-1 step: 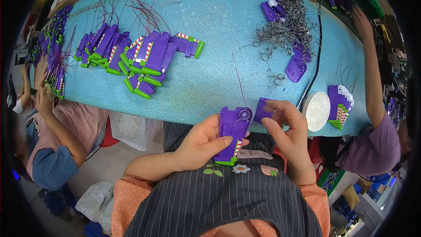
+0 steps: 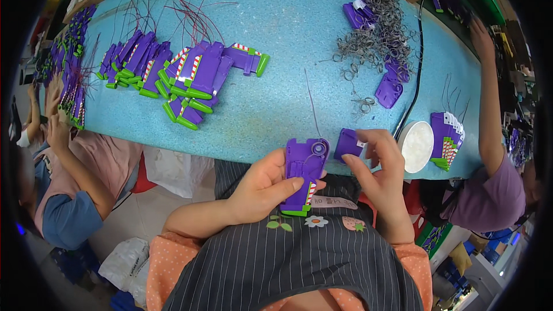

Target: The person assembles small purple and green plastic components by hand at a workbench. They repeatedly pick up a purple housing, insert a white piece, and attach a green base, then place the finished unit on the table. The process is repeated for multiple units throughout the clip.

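Note:
My left hand (image 2: 262,187) is closed around a purple plastic toy wing half (image 2: 306,158) with a green tip and a red-and-white striped strip. In its upper end sits a round coiled part (image 2: 319,148), and a thin wire (image 2: 313,103) rises from there over the table. My right hand (image 2: 380,164) has thumb and fingers apart, beside a smaller purple plastic piece (image 2: 345,144) with a white patch at the table's near edge. The thumb tip lies at that piece's lower edge; whether it touches is unclear.
A white bowl (image 2: 416,147) stands right of my right hand, by striped purple-green parts (image 2: 446,135). Wing parts with red wires (image 2: 196,69) are piled at left. A tangle of metal springs (image 2: 383,20) and a black cable (image 2: 416,86) lie at right. Co-workers' arms (image 2: 489,103) flank both sides.
My right hand's fingers have drawn slightly back right, showing more of the small purple piece and its white patch. The held wing half has shifted slightly left and up.

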`<control>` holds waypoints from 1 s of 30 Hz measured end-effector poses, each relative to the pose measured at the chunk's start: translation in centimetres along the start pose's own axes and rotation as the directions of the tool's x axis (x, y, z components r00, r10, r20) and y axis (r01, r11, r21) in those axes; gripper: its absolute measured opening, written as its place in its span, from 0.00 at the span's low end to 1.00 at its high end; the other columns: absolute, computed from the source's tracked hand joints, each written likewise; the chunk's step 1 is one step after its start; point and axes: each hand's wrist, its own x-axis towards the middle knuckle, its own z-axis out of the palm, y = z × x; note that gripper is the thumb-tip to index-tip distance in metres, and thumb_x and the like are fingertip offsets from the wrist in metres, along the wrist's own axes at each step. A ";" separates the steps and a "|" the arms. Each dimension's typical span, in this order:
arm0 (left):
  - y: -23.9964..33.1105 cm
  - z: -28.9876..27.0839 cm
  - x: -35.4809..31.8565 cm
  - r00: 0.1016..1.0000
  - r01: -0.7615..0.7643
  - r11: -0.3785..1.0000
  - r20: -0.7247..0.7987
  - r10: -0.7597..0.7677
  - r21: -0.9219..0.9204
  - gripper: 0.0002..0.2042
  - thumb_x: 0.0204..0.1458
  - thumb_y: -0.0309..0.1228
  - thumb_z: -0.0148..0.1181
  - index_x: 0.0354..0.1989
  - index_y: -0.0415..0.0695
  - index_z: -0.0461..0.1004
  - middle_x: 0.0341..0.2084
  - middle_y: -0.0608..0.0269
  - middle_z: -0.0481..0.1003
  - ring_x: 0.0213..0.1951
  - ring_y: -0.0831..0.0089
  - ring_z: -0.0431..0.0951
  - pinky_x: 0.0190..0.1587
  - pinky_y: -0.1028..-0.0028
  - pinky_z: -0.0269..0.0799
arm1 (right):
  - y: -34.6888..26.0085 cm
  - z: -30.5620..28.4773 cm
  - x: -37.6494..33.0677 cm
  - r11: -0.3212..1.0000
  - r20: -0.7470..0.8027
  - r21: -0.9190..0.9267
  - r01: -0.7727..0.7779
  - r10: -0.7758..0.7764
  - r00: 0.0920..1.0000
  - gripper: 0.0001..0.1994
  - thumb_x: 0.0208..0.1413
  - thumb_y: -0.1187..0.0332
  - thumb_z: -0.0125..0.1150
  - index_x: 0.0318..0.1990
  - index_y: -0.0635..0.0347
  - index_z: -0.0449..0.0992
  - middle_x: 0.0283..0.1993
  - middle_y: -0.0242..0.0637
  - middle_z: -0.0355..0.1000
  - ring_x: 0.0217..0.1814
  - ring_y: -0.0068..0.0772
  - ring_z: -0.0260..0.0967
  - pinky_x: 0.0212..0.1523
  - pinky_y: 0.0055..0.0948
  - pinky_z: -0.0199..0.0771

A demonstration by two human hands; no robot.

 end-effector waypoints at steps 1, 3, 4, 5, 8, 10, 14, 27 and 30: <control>0.3 0.0 -0.1 1.000 -0.003 1.000 -0.009 0.003 -0.002 0.21 0.58 0.23 0.46 0.60 0.38 0.52 0.50 0.47 0.69 0.51 0.59 0.72 0.53 0.63 0.69 | 0.4 0.1 -0.1 0.960 -0.056 -0.261 0.102 -0.120 0.991 0.23 0.43 0.69 0.67 0.49 0.66 0.71 0.39 0.43 0.68 0.34 0.39 0.68 0.33 0.31 0.69; 0.7 0.0 -0.1 1.000 -0.004 1.000 -0.026 0.004 -0.006 0.21 0.58 0.22 0.46 0.60 0.38 0.53 0.49 0.47 0.69 0.50 0.59 0.73 0.53 0.64 0.70 | 1.1 0.7 -0.4 0.914 -0.008 -0.403 0.043 -0.051 0.999 0.24 0.41 0.68 0.68 0.47 0.65 0.71 0.39 0.43 0.67 0.36 0.42 0.68 0.34 0.34 0.69; 0.5 0.0 0.0 1.000 0.022 0.999 -0.017 -0.022 -0.028 0.21 0.58 0.22 0.46 0.60 0.39 0.53 0.49 0.47 0.69 0.50 0.59 0.73 0.53 0.64 0.70 | 1.2 0.9 -0.6 0.882 0.012 -0.471 0.015 -0.011 1.000 0.24 0.40 0.67 0.69 0.47 0.65 0.71 0.39 0.44 0.66 0.37 0.44 0.68 0.34 0.35 0.69; 0.1 -0.1 0.1 0.999 0.048 0.998 -0.007 -0.049 -0.050 0.21 0.58 0.22 0.46 0.60 0.39 0.53 0.49 0.47 0.69 0.50 0.59 0.73 0.53 0.64 0.70 | 1.2 0.9 -0.6 0.869 0.015 -0.492 0.048 -0.047 0.999 0.22 0.38 0.69 0.69 0.43 0.65 0.71 0.42 0.44 0.65 0.38 0.43 0.68 0.34 0.36 0.69; -0.4 -0.1 0.2 0.992 0.126 0.991 0.010 -0.125 -0.039 0.20 0.58 0.22 0.46 0.59 0.38 0.53 0.50 0.49 0.68 0.51 0.61 0.72 0.52 0.66 0.70 | 0.4 0.3 -0.1 0.911 0.024 -0.409 0.059 -0.054 0.998 0.18 0.41 0.72 0.68 0.39 0.65 0.69 0.39 0.45 0.66 0.36 0.43 0.68 0.33 0.33 0.69; -0.6 -0.2 0.0 0.990 0.139 0.990 0.007 -0.139 -0.012 0.20 0.58 0.22 0.45 0.58 0.38 0.53 0.49 0.50 0.68 0.50 0.62 0.72 0.52 0.66 0.69 | 0.6 -0.2 -1.1 0.964 0.028 -0.266 -0.025 0.034 0.999 0.15 0.45 0.74 0.65 0.38 0.66 0.67 0.37 0.45 0.66 0.34 0.41 0.68 0.32 0.30 0.68; -0.9 0.2 -0.4 0.992 0.122 0.992 -0.021 -0.122 0.028 0.20 0.57 0.19 0.44 0.58 0.38 0.55 0.49 0.52 0.69 0.50 0.65 0.72 0.51 0.68 0.70 | -0.2 -1.0 -3.8 0.697 0.073 0.674 -0.245 0.267 0.961 0.10 0.49 0.78 0.61 0.37 0.65 0.66 0.37 0.41 0.68 0.35 0.25 0.67 0.31 0.21 0.67; -1.0 1.3 -0.8 0.993 0.119 0.969 -0.043 -0.112 0.215 0.24 0.52 0.13 0.42 0.59 0.35 0.51 0.50 0.53 0.67 0.51 0.69 0.71 0.55 0.70 0.67 | -0.1 3.5 -0.9 0.650 0.339 0.698 -0.299 0.068 0.938 0.14 0.51 0.81 0.58 0.47 0.69 0.71 0.51 0.42 0.63 0.28 0.12 0.64 0.23 0.11 0.63; -0.9 1.2 -0.8 0.990 0.139 0.961 -0.048 -0.131 0.238 0.23 0.53 0.14 0.43 0.59 0.35 0.52 0.50 0.54 0.66 0.51 0.70 0.71 0.55 0.71 0.67 | -0.3 3.8 -0.9 0.695 0.287 0.673 -0.252 0.068 0.955 0.14 0.50 0.82 0.58 0.47 0.69 0.72 0.50 0.42 0.64 0.29 0.12 0.65 0.24 0.11 0.64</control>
